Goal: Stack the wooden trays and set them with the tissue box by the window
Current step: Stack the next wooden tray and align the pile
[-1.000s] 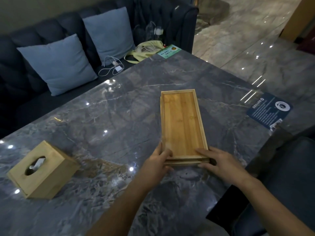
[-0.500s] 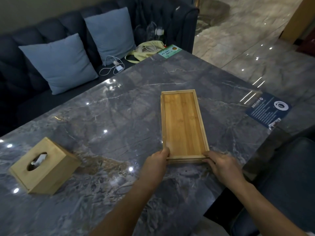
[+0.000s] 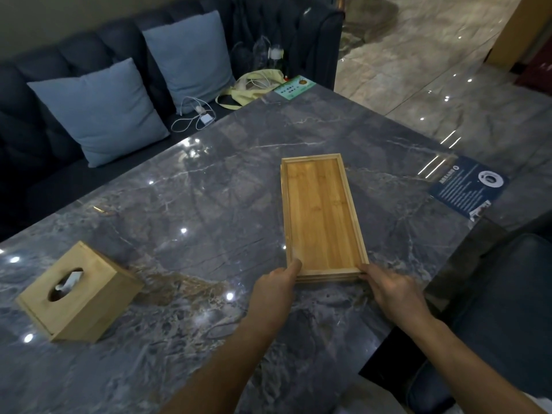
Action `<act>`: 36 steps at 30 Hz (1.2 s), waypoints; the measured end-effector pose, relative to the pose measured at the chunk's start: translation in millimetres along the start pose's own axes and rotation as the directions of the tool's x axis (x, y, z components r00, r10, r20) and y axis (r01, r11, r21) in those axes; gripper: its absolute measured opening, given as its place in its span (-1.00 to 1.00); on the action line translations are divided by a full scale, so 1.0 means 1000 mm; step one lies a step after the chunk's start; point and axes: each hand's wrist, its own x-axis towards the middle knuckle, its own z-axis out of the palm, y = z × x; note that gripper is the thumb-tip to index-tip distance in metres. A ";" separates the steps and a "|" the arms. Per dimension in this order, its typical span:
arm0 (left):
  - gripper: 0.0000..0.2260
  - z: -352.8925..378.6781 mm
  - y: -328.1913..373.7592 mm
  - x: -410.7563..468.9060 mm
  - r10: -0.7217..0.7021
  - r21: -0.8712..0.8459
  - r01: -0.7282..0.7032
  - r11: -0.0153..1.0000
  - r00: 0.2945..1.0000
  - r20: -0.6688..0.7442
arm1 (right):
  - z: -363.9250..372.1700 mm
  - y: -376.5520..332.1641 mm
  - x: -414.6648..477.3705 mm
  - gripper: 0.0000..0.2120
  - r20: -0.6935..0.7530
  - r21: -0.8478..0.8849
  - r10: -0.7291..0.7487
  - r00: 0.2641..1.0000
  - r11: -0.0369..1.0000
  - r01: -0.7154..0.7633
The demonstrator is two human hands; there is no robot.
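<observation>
Bare left hand (image 3: 276,286) at near left corner of stacked wooden trays (image 3: 322,216), thumb on the rim, fingers under the edge, holding it. Right hand (image 3: 394,291) gripping the near right corner, fingers closed on the stack's side. Trays flat on grey marble table (image 3: 194,204), long side running far to near. Wooden tissue box (image 3: 79,292) well apart at near left, white tissue showing in its oval opening. Blue card (image 3: 467,186) at right table edge.

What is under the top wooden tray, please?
Under the top tray layered wooden edges show at its near end, so at least one more tray lies there, both hands gripping the corners. Its inside is covered.
</observation>
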 end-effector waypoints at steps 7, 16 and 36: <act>-0.70 0.001 -0.002 0.002 0.007 -0.003 -0.007 1.000 1.000 -0.007 | 0.000 -0.001 -0.002 -0.82 0.010 0.003 0.000 1.000 1.000 0.000; -0.58 0.003 -0.007 0.001 0.056 0.010 -0.057 0.998 0.998 0.017 | -0.005 -0.006 -0.001 -0.63 0.097 0.042 0.069 0.993 0.996 -0.073; -0.60 0.008 -0.007 0.002 0.011 -0.026 -0.009 1.000 0.998 0.055 | 0.005 -0.004 -0.004 -0.71 0.215 0.118 0.190 0.958 0.969 -0.219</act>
